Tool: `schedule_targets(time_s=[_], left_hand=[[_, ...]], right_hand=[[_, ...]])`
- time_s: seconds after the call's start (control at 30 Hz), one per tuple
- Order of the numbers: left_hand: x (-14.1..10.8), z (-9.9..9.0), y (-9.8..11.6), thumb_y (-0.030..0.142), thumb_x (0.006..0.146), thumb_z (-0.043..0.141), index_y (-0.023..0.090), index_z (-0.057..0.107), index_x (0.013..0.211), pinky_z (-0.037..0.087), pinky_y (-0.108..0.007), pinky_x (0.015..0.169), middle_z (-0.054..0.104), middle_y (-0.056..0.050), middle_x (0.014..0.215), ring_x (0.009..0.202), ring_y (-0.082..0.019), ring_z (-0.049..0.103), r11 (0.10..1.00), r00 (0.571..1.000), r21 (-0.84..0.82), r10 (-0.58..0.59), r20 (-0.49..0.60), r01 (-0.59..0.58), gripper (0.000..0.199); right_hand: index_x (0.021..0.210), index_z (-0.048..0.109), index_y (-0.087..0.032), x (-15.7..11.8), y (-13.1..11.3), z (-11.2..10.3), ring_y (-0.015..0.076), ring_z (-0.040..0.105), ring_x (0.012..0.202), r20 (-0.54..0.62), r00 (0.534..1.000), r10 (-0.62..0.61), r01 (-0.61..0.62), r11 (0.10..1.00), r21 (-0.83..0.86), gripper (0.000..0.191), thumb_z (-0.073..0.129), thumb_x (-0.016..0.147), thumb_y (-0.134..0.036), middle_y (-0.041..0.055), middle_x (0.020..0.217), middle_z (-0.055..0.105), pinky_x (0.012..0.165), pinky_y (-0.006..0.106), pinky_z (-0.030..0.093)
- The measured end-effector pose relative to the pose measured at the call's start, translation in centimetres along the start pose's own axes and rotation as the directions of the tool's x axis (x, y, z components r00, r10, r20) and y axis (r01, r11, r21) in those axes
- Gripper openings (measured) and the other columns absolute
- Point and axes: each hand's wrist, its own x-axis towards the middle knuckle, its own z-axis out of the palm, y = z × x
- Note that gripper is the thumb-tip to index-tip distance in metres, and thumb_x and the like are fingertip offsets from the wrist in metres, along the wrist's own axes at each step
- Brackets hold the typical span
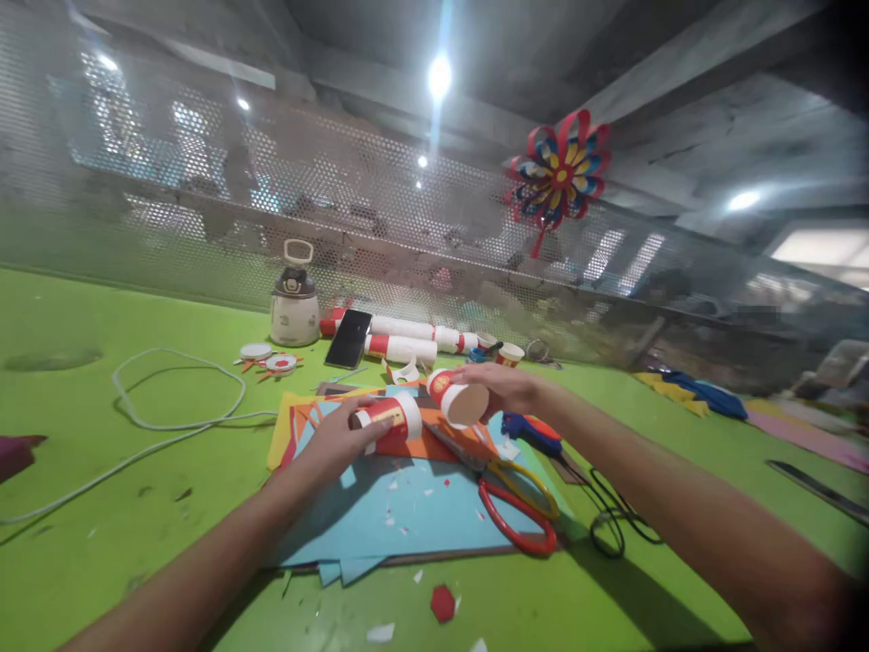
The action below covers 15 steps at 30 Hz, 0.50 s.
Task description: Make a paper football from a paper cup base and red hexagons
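Note:
My left hand (pixel 343 437) is closed round a red and white paper cup (pixel 397 422), tilted on its side above the stacked coloured sheets. In my right hand (pixel 499 388) is a second red and white paper cup (pixel 443 388), its pale round end turned toward me. The two cups are close but apart. Beneath them lie light blue paper sheets (pixel 380 525) and orange sheets (pixel 434 445). Scissors with red and yellow handles (pixel 520 527) rest on the paper, their blades partly under the cups. My right fingers are partly hidden behind the cup.
A glue gun (pixel 533 435) with a black cord lies at right. Behind are a phone (pixel 348 339), rows of stacked cups (pixel 402 349) and a bottle (pixel 294 312). A white cable (pixel 169 422) loops at left. Paper scraps and a red hexagon (pixel 443 603) lie in front.

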Motion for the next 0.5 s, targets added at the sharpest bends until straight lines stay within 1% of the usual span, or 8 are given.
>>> schedule_targets(time_s=[0.1,0.17,0.27,0.33,0.37,0.4,0.43,0.5], left_hand=[[-0.2,-0.1,0.1,0.047,0.072,0.067,0.016,0.060,0.113,0.052,-0.038,0.070,0.068,-0.014,0.100,0.088,-0.029,0.067,1.000,1.000,0.003,0.003,-0.001,-0.003,0.052],[-0.4,-0.1,0.3,0.049,0.072,0.066,0.017,0.060,0.113,0.052,-0.037,0.067,0.068,-0.012,0.094,0.084,-0.028,0.067,0.999,1.000,0.022,0.023,0.003,-0.023,0.052],[-0.6,-0.1,0.5,0.052,0.070,0.067,0.016,0.060,0.113,0.051,-0.035,0.063,0.067,-0.010,0.088,0.080,-0.026,0.067,0.996,0.998,0.064,0.061,-0.019,-0.060,0.056],[-0.4,-0.4,0.4,0.053,0.067,0.069,0.015,0.059,0.113,0.051,-0.034,0.062,0.067,-0.010,0.089,0.078,-0.026,0.066,0.991,0.996,0.106,0.085,-0.042,-0.080,0.060],[-0.2,-0.6,0.3,0.053,0.067,0.069,0.014,0.059,0.114,0.051,-0.033,0.062,0.067,-0.010,0.090,0.079,-0.026,0.066,0.987,0.994,0.131,0.098,-0.054,-0.091,0.062],[0.1,-0.9,0.3,0.053,0.066,0.069,0.013,0.058,0.115,0.051,-0.033,0.063,0.066,-0.011,0.093,0.081,-0.026,0.065,0.982,0.991,0.157,0.113,-0.064,-0.102,0.063],[0.4,-1.2,0.2,0.051,0.066,0.070,0.013,0.058,0.116,0.051,-0.033,0.065,0.066,-0.012,0.097,0.084,-0.026,0.065,0.976,0.989,0.184,0.130,-0.072,-0.115,0.064],[1.1,-1.8,0.3,0.046,0.065,0.071,0.012,0.057,0.118,0.051,-0.034,0.070,0.066,-0.013,0.104,0.090,-0.028,0.064,0.959,0.982,0.245,0.168,-0.081,-0.143,0.065]], right_hand=[[0.116,0.058,-0.016,0.3,-0.9,1.2,0.0151,0.065,0.075,0.029,0.997,0.075,-0.076,0.996,0.046,0.033,0.050,0.096,-0.041,0.0059,0.099,0.066,0.064,0.032,0.056],[0.114,0.059,-0.016,0.0,-1.8,1.9,0.0151,0.065,0.077,0.017,0.997,0.077,-0.077,0.996,0.053,0.030,0.052,0.096,-0.039,0.0059,0.101,0.066,0.066,0.032,0.056],[0.115,0.058,-0.017,-1.4,-2.5,2.8,0.0146,0.065,0.074,-0.026,0.999,0.045,-0.044,0.999,0.025,0.032,0.048,0.097,-0.042,0.0061,0.100,0.066,0.065,0.032,0.056],[0.122,0.055,-0.019,-2.6,-2.2,3.5,0.0162,0.066,0.077,-0.083,0.996,-0.018,0.016,1.000,-0.025,0.037,0.051,0.094,-0.043,0.0078,0.105,0.066,0.066,0.033,0.056],[0.127,0.051,-0.020,-3.3,-2.0,3.9,0.0182,0.066,0.081,-0.120,0.990,-0.068,0.061,0.996,-0.059,0.043,0.056,0.091,-0.043,0.0093,0.110,0.065,0.068,0.035,0.056],[0.134,0.044,-0.021,-3.9,-1.6,4.4,0.0212,0.065,0.087,-0.161,0.978,-0.130,0.115,0.988,-0.099,0.056,0.063,0.086,-0.043,0.0111,0.117,0.062,0.072,0.037,0.055],[0.139,0.039,-0.023,-4.5,-1.2,4.7,0.0244,0.064,0.096,-0.198,0.960,-0.200,0.172,0.974,-0.145,0.069,0.069,0.080,-0.042,0.0124,0.123,0.060,0.079,0.039,0.054],[0.142,0.037,-0.025,-5.5,-0.4,5.4,0.0295,0.057,0.111,-0.251,0.908,-0.336,0.276,0.930,-0.244,0.081,0.076,0.072,-0.038,0.0121,0.135,0.053,0.093,0.043,0.047]])
